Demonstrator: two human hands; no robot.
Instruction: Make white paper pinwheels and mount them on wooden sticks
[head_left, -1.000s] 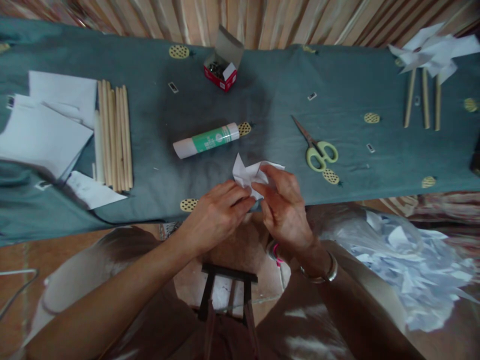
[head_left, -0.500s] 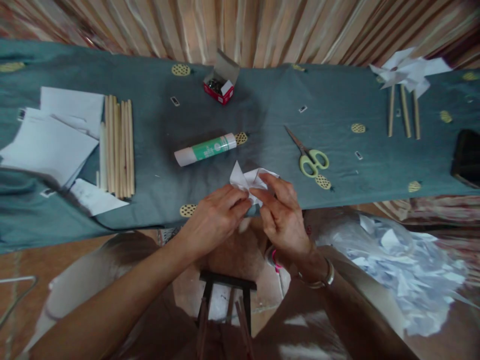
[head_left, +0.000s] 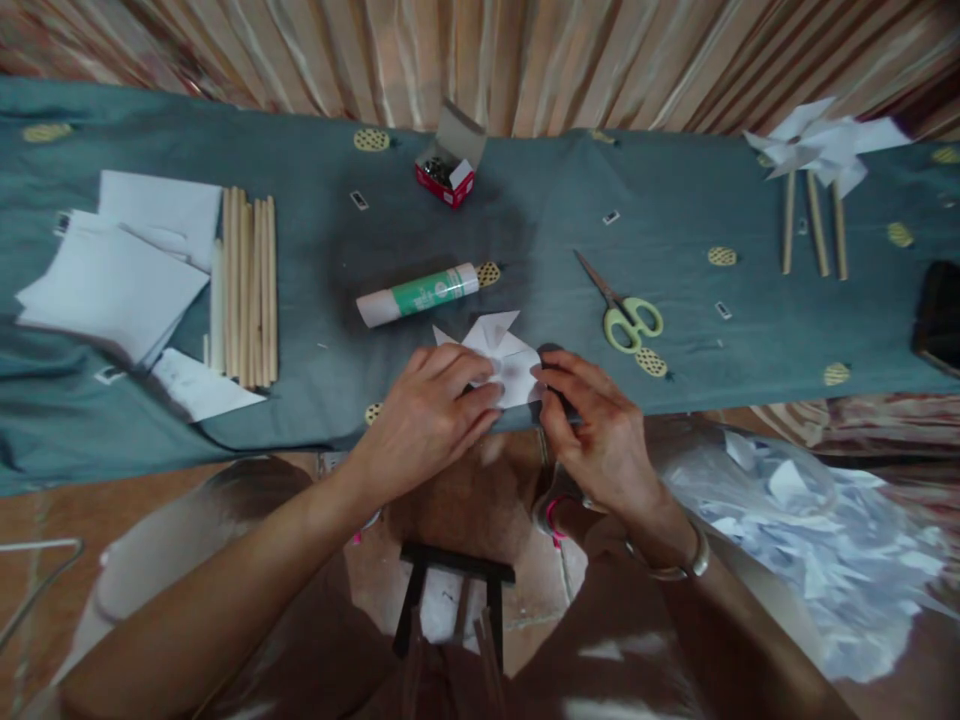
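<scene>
At the near edge of the cloth-covered table (head_left: pixel 337 350), midway between your two hands, is the folded paper (head_left: pixel 504 350), white and pointed at its corners; whether it rests on the cloth or is lifted just off it, you cannot tell from here. Expect it to be very light and fairly soft, stiffer where the layers overlap, and easy to crease or tear, so a gentle pinch near its middle should suit it better than pulling on the loose points. Your left hand (head_left: pixel 427 405) has thumb and fingers drawn close together, gripping the paper near its centre, with the back of the hand upward and the left forearm (head_left: pixel 277 545) slanting in from the lower left. Your right hand (head_left: pixel 600 430) is loosely curled, fingertips touching the paper's right edge; whether they pinch it is unclear. Its wrist wears a bracelet (head_left: pixel 701 555). Beyond the paper lies the glue stick (head_left: pixel 420 293), and the scissors (head_left: pixel 628 318) lie past your right fingers.
</scene>
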